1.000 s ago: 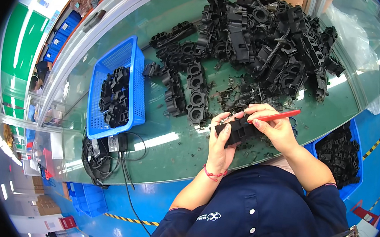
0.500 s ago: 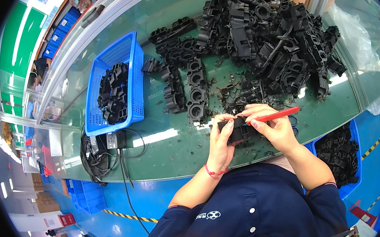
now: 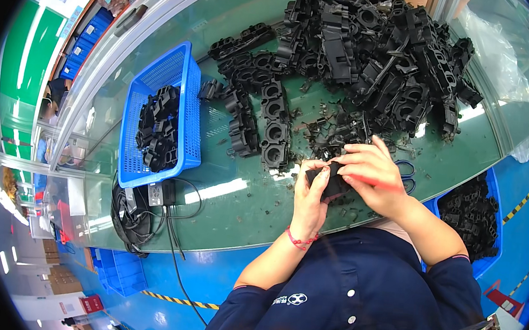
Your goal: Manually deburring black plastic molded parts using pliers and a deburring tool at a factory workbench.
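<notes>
My left hand (image 3: 310, 196) is closed around a black moulded plastic part (image 3: 337, 186), mostly covered by my fingers. Over the part's right side is my right hand (image 3: 380, 187), gripping a slim red pen-shaped tool (image 3: 372, 180) between thumb and fingers. That tool is smeared by motion, and its tip cannot be made out. Some right fingers stretch outward, away from the part. Small black scraps (image 3: 337, 134) lie just beyond my hands. Blue-handled scissors (image 3: 407, 175) rest on the green table (image 3: 207, 226), right of my right hand.
Black ribbed mouldings form a big heap (image 3: 382, 62) at the back. Several more (image 3: 271, 124) lie left of it. A blue basket (image 3: 192, 107) holding mouldings stands left, with cables and a power adapter (image 3: 160, 194) in front. A filled blue crate (image 3: 496, 206) sits below the table's right edge.
The red tool has swung down from slanting up and right to lying flatter against my right hand. My right fingers have lifted and spread, uncovering more of the scissors. The left hand is nearly unmoved.
</notes>
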{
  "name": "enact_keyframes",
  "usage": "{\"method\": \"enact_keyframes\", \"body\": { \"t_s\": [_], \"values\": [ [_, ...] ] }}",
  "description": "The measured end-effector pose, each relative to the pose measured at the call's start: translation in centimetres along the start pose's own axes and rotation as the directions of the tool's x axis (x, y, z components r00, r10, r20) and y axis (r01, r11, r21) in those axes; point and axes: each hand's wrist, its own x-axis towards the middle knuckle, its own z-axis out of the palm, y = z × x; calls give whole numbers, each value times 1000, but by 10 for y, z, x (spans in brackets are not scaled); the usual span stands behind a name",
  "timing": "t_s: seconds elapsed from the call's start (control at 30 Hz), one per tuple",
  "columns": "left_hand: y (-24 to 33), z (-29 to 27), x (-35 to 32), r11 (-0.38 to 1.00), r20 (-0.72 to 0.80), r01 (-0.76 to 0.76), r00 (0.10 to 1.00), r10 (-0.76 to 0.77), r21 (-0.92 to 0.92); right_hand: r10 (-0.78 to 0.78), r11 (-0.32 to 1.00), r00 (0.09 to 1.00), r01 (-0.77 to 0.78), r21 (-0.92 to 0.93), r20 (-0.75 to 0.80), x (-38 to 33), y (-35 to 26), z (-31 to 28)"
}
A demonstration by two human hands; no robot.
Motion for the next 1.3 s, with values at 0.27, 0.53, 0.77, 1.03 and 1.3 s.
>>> {"method": "enact_keyframes", "body": {
  "t_s": [0.27, 0.53, 0.77, 1.03, 1.3],
  "values": [
    [1, 5, 2, 997, -56, 71, 996, -71, 2, -229, 941, 973, 220, -258, -5, -1, 6, 6],
    [2, -1, 6, 991, -4, 64, 998, -64, 122, -193, 939, 979, 167, -300, -60, 8, 14, -10],
    [4, -13, 12, 924, 28, -84, 996, 79, 374, -169, 977, 985, 162, -135, -42, 7, 16, -13],
    [20, -13, 12, 956, 130, -76, 991, 40, 285, 149, 908, 989, -129, 399, -20, 16, 10, -17],
    [22, -22, 15, 978, 229, -49, 973, 1, 204, 206, 622, 919, -387, 680, 335, 23, 11, -33]
  ]
}}
